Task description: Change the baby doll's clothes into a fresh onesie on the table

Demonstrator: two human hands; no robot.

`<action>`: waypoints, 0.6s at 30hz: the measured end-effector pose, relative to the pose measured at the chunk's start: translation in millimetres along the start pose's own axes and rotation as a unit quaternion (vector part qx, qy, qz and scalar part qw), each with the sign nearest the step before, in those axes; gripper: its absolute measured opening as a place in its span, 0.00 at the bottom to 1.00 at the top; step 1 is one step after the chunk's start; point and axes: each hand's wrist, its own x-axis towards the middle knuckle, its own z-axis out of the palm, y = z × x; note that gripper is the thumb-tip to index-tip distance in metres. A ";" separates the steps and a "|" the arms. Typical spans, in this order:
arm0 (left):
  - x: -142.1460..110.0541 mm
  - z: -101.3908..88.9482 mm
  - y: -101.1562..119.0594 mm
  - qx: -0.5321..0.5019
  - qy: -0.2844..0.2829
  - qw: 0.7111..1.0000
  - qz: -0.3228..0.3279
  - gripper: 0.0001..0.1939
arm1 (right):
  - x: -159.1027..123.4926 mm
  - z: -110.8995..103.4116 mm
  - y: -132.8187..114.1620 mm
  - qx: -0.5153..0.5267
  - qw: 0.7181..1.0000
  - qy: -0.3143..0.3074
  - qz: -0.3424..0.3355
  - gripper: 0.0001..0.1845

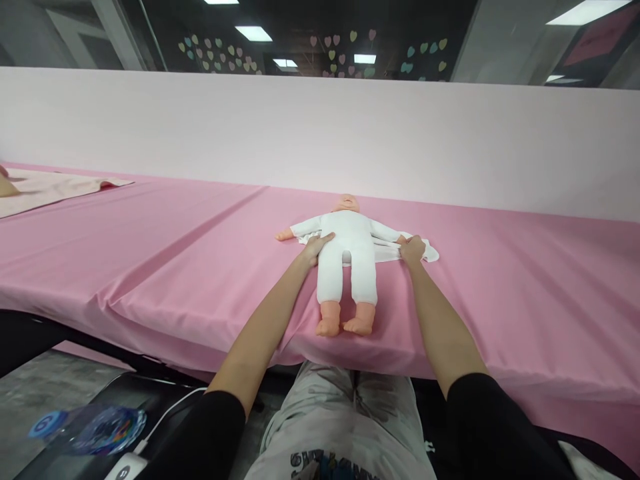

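On the pink-covered bench (pixel 200 233), a white-bodied baby doll (pixel 350 233) lies face up. Its side is touched by the left hand's thumb (pixel 327 238); whether anything is gripped cannot be told. White cloth (pixel 387 252) is pinched by the right hand (pixel 413 249); careful clearance around the doll's arm seems called for.

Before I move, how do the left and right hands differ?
The left hand is against the doll's side; the right hand sits away from its torso, at the white cloth. The left hand stretches a digit onto the doll's body, while the right hand is curled. Both are bare.
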 end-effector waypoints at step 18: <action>1.7 -3.6 -3.3 -0.010 -0.013 1.000 0.015 0.15 | -15.1 -5.5 -14.4 -0.127 0.992 -0.026 0.000 0.17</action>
